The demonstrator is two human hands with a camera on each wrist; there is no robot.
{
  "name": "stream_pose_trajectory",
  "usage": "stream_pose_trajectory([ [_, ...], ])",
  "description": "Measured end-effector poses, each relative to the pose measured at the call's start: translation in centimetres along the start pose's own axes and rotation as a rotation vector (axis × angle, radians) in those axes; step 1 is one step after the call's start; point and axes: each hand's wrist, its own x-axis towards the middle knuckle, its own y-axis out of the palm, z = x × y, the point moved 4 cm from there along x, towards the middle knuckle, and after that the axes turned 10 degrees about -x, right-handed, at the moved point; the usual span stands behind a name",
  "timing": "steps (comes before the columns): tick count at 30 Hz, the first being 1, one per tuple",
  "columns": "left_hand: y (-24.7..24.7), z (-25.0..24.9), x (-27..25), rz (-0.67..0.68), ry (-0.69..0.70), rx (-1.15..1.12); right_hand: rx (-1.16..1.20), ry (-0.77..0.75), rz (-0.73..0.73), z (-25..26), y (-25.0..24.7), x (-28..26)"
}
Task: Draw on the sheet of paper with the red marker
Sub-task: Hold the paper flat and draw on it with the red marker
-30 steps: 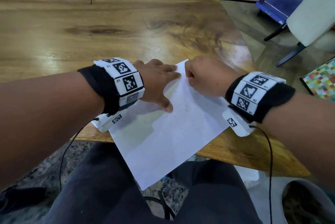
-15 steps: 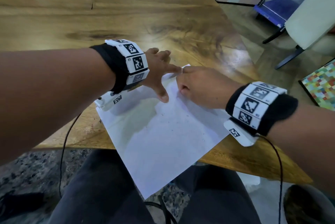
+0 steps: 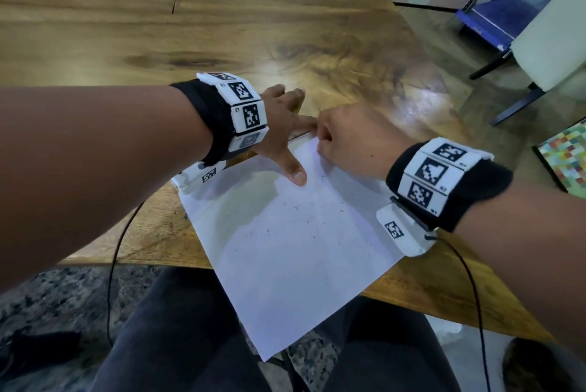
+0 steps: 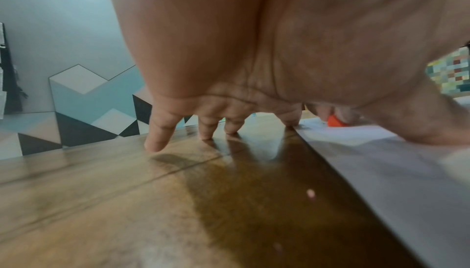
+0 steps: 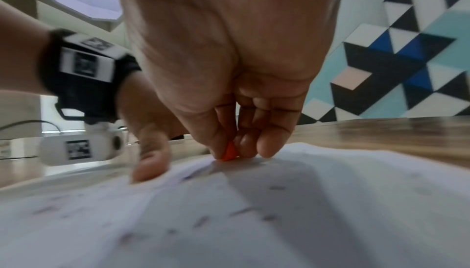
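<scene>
From the head view, the white sheet of paper point(image 3: 295, 242) lies askew on the brown wooden bench point(image 3: 253, 26), its near corner overhanging the edge. The left hand point(image 3: 282, 125) spreads straight fingers across the far edge, thumb pressed on the sheet, likely to pin it while drawing. The right hand point(image 3: 352, 144) is curled near the far corner.

In the left wrist view, straight fingertips point(image 4: 155, 143) rest on the wood beside the paper's edge.

In the right wrist view, the fingers point(image 5: 269, 143) are clamped together on a small red marker point(image 5: 230, 152), its tip touching the paper, ready for a stroke.
</scene>
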Motion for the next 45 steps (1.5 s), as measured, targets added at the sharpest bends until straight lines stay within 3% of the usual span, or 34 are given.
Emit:
stream_pose_trajectory([
  [3, 0.0, -0.1, -0.1, 0.0, 0.008, 0.021, 0.001, -0.068, 0.004, 1.1, 0.1, -0.3],
  [9, -0.2, -0.2, -0.3, 0.02, -0.018, 0.008, -0.092, 0.018, -0.013, -1.0, -0.9, 1.4],
  [15, -0.3, -0.7, -0.2, 0.0, -0.023, 0.07, -0.064, -0.219, 0.054, 0.6, 0.5, -1.2],
  [20, -0.5, -0.6, -0.1, 0.022, -0.039, 0.073, -0.022, -0.032, -0.017, -3.0, -0.2, 0.6],
  [24, -0.7, -0.9, -0.2, 0.038, -0.059, 0.063, -0.109, -0.181, 0.029, -0.7, 0.3, -1.4],
  [27, -0.5, -1.0, -0.2, 0.027, -0.07, 0.08, -0.111, -0.343, 0.142, 1.6, 0.9, -4.7],
  [29, -0.4, -1.1, -0.2, 0.019, -0.065, 0.089, -0.109, -0.363, 0.17, 1.9, 1.0, -5.3],
  [33, -0.7, -1.3, -0.5, 0.008, -0.035, 0.094, -0.099, -0.203, 0.011, -0.4, 0.5, -2.9],
  [39, -0.5, -2.0, -2.0, -0.1, 0.085, 0.08, -0.102, -0.019, -0.035, -2.8, 0.7, 0.5],
  [41, 0.2, -1.9, -2.3, -0.104, 0.13, 0.095, -0.096, 0.011, -0.029, -3.3, 0.6, 0.9],
  [45, 1.5, -1.8, -3.0, 0.01, 0.085, 0.088, -0.131, -0.037, -0.031, -2.9, 0.5, 0.3],
])
